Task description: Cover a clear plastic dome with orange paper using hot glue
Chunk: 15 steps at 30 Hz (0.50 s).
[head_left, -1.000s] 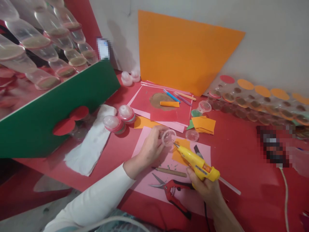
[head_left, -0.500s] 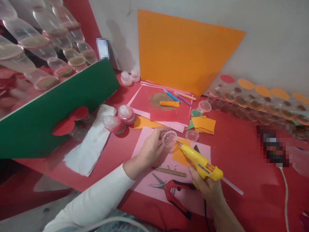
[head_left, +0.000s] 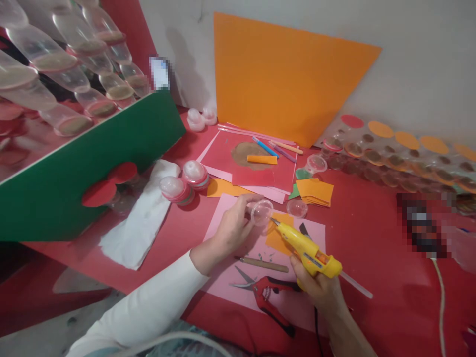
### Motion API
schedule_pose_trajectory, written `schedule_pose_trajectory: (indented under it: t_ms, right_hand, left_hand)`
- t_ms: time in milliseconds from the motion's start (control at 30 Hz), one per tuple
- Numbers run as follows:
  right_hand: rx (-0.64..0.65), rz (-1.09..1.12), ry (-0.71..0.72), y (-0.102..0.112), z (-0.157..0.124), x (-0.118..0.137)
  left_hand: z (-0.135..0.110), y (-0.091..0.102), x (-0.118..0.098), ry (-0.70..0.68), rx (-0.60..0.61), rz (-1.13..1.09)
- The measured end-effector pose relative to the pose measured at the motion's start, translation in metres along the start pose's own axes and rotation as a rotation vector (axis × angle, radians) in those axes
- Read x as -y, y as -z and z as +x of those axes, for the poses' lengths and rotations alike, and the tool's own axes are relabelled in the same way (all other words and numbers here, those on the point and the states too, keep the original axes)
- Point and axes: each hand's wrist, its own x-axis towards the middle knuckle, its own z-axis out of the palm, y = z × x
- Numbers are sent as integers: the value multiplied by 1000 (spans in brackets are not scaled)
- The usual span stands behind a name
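My left hand [head_left: 234, 225] pinches a small clear plastic cup [head_left: 261, 212] tipped on its side above a pink paper sheet [head_left: 238, 277]. My right hand [head_left: 320, 290] grips a yellow glue gun [head_left: 307, 250]. Its nozzle tip touches the cup's rim. An orange paper piece [head_left: 278, 238] lies on the pink sheet under the gun. Red-handled scissors [head_left: 266, 290] and a brown stick [head_left: 264, 264] lie on the sheet near my wrists. Another clear cup [head_left: 296, 208] sits just beyond the orange piece.
A green board [head_left: 85, 168] with clear cups fixed on it leans at left. A white cloth [head_left: 143, 218], capped cups [head_left: 184, 183], stacked red and pink papers with pens [head_left: 256, 163], orange squares [head_left: 316, 191], a large orange sheet [head_left: 286, 74] and rows of cups [head_left: 390, 158] surround the red table.
The glue gun's nozzle shifted slightly along the cup's rim, and the left hand turned the cup a little. Nothing else moved.
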Motion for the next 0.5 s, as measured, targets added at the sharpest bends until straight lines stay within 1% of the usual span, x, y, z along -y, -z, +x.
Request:
schedule_pose_trajectory:
  t_ms: [200, 300, 400, 500]
  right_hand:
    - [0, 39, 72, -2, 1, -6]
    - [-9, 37, 54, -2, 0, -3]
    - [-34, 20, 5, -1, -1, 2]
    - [-30, 2, 25, 0, 0, 3]
  left_hand:
    - [1, 0, -1, -11, -14, 11]
    - [1, -1, 1, -25, 2, -63]
    - [1, -3, 5, -63, 39, -140]
    - [2, -4, 9, -79, 43, -172]
